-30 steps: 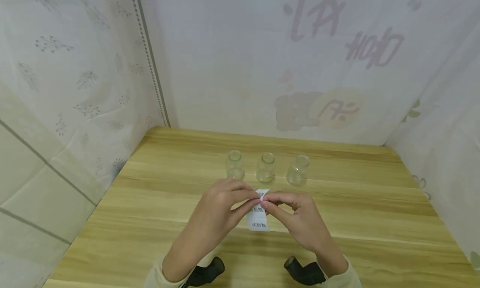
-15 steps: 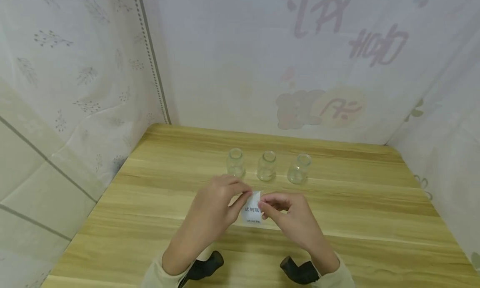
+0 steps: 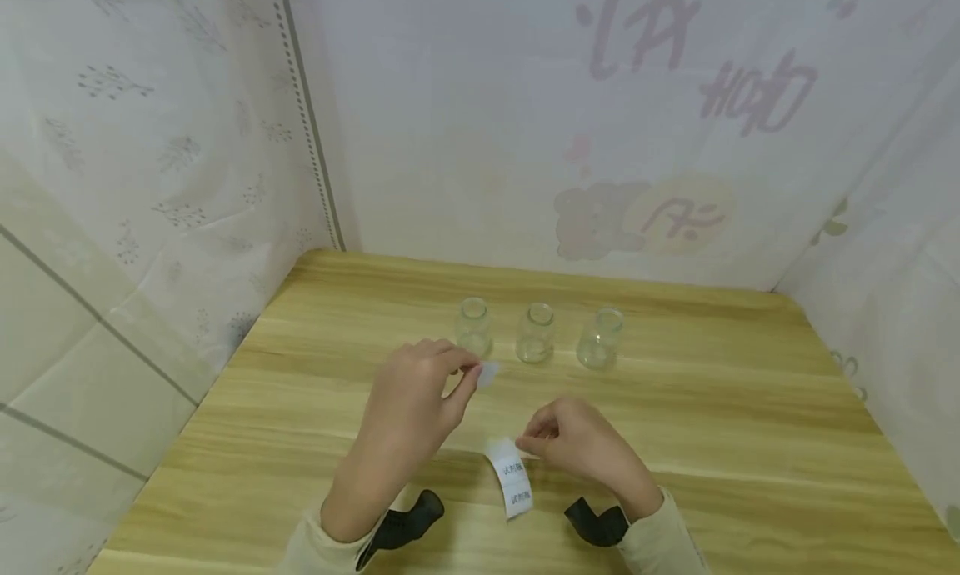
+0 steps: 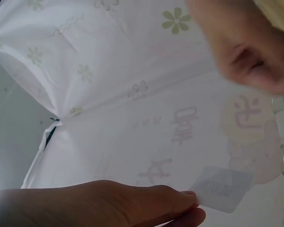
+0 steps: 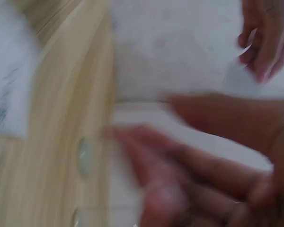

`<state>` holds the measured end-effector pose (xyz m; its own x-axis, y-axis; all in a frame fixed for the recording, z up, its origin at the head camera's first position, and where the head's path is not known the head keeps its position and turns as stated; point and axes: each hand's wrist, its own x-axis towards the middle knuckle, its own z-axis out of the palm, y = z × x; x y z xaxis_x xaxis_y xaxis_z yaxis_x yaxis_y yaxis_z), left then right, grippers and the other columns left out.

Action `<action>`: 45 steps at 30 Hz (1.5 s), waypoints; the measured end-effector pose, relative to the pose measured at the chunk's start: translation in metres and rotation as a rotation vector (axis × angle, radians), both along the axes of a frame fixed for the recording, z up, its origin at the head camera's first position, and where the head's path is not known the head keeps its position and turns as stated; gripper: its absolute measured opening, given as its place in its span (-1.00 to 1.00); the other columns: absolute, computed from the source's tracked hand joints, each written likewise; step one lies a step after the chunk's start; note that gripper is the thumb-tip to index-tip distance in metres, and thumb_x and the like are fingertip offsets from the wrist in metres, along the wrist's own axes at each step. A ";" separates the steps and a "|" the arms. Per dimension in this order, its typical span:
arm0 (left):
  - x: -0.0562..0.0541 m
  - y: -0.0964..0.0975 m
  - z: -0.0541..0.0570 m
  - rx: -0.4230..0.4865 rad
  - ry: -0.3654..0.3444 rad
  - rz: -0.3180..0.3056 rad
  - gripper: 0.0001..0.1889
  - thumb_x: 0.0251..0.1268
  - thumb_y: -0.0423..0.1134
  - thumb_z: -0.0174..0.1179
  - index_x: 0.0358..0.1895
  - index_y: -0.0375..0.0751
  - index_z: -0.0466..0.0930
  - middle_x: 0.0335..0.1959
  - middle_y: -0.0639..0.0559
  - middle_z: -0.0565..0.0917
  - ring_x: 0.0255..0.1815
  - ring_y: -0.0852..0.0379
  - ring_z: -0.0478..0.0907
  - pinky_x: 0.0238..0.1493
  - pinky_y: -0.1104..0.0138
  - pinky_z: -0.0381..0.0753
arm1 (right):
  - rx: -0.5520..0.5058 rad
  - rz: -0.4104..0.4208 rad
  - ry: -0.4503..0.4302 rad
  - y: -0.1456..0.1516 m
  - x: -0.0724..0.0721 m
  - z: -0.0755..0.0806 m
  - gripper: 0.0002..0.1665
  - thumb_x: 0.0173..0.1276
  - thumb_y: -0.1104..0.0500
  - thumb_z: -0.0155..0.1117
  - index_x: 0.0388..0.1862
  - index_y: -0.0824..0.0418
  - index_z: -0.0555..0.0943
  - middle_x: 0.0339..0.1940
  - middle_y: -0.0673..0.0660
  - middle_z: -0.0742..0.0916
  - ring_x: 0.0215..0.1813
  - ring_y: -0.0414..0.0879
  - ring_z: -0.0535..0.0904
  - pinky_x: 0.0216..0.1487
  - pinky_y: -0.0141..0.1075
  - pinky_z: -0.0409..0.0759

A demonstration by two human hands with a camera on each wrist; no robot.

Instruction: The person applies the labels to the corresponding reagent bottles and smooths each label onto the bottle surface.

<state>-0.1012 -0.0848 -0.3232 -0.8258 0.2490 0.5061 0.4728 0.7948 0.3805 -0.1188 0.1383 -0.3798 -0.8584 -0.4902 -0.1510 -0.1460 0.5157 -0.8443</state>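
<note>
My left hand (image 3: 420, 392) pinches a small translucent label (image 3: 487, 373) between thumb and fingertips, in front of the leftmost glass bottle (image 3: 474, 329). The left wrist view shows faint printing through this label (image 4: 222, 189). Lower down, my right hand (image 3: 581, 442) is beside a white strip of labels (image 3: 513, 479) printed with dark characters. In the right wrist view, the thumb and fingers of my right hand (image 5: 189, 161) are parted, and the blurred strip (image 5: 9, 80) is away from them. Whether the strip touches the table cannot be told.
Three uncapped clear glass bottles stand in a row on the wooden table (image 3: 712, 392), among them a middle bottle (image 3: 535, 333) and a right bottle (image 3: 598, 339). Patterned cloth (image 3: 450, 125) hangs behind and at both sides. Black wrist mounts (image 3: 408, 521) sit under both sleeves.
The single label has come away from the strip and moved up and left with my left hand. My right hand has lowered and let go of the strip, which has dropped toward me.
</note>
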 end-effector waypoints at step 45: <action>-0.054 -0.022 -0.042 0.430 -0.204 -0.038 -0.91 0.29 -0.23 0.47 -0.25 -0.16 0.83 -0.35 0.12 0.79 -0.30 0.18 0.66 -0.24 0.21 0.63 | -0.252 -0.244 0.380 -0.039 -0.056 0.001 -0.87 0.42 0.14 0.45 -0.21 0.19 0.80 -0.34 0.05 0.79 -0.44 -0.09 0.69 -0.48 -0.34 0.54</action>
